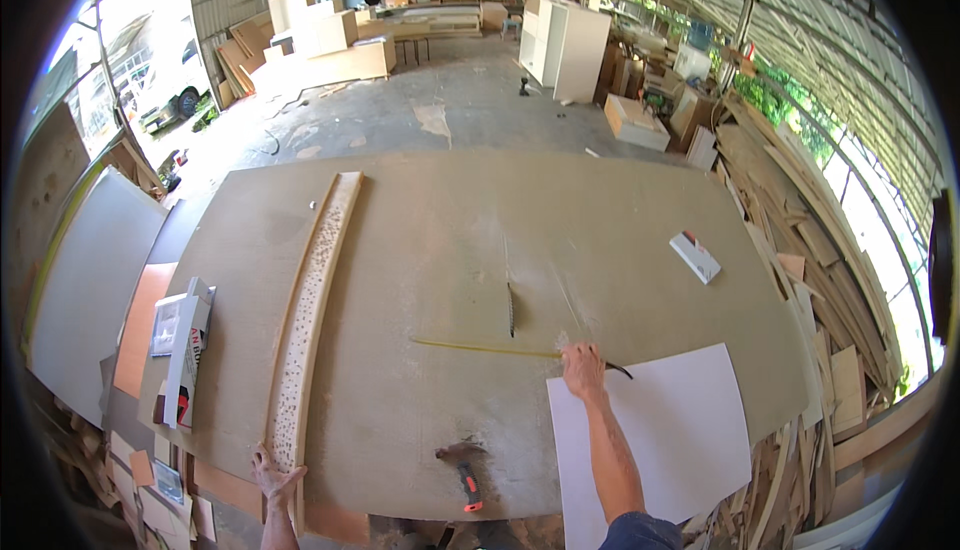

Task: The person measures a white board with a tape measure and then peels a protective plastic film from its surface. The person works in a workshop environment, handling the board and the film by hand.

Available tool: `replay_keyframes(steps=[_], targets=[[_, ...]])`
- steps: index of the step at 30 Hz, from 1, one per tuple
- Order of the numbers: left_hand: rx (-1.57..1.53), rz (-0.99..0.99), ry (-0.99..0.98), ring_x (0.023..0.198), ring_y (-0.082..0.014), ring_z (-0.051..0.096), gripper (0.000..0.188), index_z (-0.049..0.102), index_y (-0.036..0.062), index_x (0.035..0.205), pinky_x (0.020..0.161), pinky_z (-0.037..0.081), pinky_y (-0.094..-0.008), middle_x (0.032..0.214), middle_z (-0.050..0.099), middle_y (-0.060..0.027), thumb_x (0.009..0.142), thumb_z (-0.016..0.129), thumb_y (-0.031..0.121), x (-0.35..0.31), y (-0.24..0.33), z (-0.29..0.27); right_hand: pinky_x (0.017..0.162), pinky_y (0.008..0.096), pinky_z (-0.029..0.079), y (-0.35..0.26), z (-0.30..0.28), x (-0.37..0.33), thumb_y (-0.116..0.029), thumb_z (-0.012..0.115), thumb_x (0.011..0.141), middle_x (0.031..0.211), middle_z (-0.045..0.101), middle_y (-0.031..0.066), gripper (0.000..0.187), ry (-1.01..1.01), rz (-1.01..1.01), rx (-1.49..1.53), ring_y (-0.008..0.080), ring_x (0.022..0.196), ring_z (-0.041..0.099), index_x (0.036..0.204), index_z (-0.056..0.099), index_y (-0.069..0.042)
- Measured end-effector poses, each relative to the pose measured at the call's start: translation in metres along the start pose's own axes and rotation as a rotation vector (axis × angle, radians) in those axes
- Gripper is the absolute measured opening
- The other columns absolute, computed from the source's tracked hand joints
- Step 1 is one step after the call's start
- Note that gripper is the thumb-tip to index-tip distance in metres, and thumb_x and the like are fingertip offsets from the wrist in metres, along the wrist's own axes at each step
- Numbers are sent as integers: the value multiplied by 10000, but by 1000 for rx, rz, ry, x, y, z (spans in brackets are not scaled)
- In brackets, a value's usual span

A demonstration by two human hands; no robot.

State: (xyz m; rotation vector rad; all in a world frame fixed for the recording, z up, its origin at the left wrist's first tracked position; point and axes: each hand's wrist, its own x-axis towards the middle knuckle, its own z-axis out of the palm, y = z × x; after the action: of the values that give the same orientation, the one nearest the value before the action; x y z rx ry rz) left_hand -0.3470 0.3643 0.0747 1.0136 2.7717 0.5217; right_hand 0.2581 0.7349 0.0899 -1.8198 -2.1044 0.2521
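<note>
Head view, left hand: spread over a long, pale, speckled board; whether it gripped, I couldn't tell.
Right hand: gripped a thin yellow measuring tape that stretched over the brown tabletop.

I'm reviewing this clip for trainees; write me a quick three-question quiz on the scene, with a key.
1. True or false: the tool with the red-and-black handle lies to the right of the white sheet.
2. What does the left hand touch? A) the white sheet B) a small box C) the long wooden piece
3. Fill in the colour: a thin ____ tape runs leftward from the right hand.

Key: 1. False, it lies to the left. 2. C. 3. Yellow.
</note>
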Motion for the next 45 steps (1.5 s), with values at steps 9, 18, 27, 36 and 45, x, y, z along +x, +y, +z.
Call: replay_keyframes(steps=[9,18,27,36,45], targets=[[-49,22,-1,1324,-423,432,1283,353,-40,1501,1108,339,-572,1378,474,-233,482,951,461,-4,-5,-6,941,485,489,-271,53,-92,-200,696,925,1081,639,159,284,133,-352,294,372,1051,595,1167,673,-51],[236,335,423,1338,-380,440,1180,357,-9,1509,1124,317,-547,1408,476,-192,619,885,557,5,-26,75,980,450,466,-639,178,-184,-138,659,858,1215,620,78,440,-282,-1332,113,248,1228,550,1290,614,-72],[-37,136,-83,1372,-379,397,1190,291,-18,1538,1145,294,-562,1456,429,-195,662,871,543,4,-22,30,1064,462,419,-675,270,-223,-175,707,839,1309,591,70,515,-415,-1434,11,241,1315,507,1326,556,-104],[-146,34,-249,1401,-400,345,1272,191,-64,1563,1180,251,-584,1490,370,-240,672,878,530,8,2,-24,1126,531,376,-459,170,-200,-283,691,915,1342,598,181,450,185,-256,219,382,1301,521,1293,617,-49],[-161,3,-229,1459,-403,294,1332,165,-46,1587,1217,223,-565,1535,347,-268,628,909,505,8,7,-24,1151,556,337,-234,77,-306,-355,715,911,1498,440,213,571,10,514,-199,416,1389,413,1333,563,-3]])
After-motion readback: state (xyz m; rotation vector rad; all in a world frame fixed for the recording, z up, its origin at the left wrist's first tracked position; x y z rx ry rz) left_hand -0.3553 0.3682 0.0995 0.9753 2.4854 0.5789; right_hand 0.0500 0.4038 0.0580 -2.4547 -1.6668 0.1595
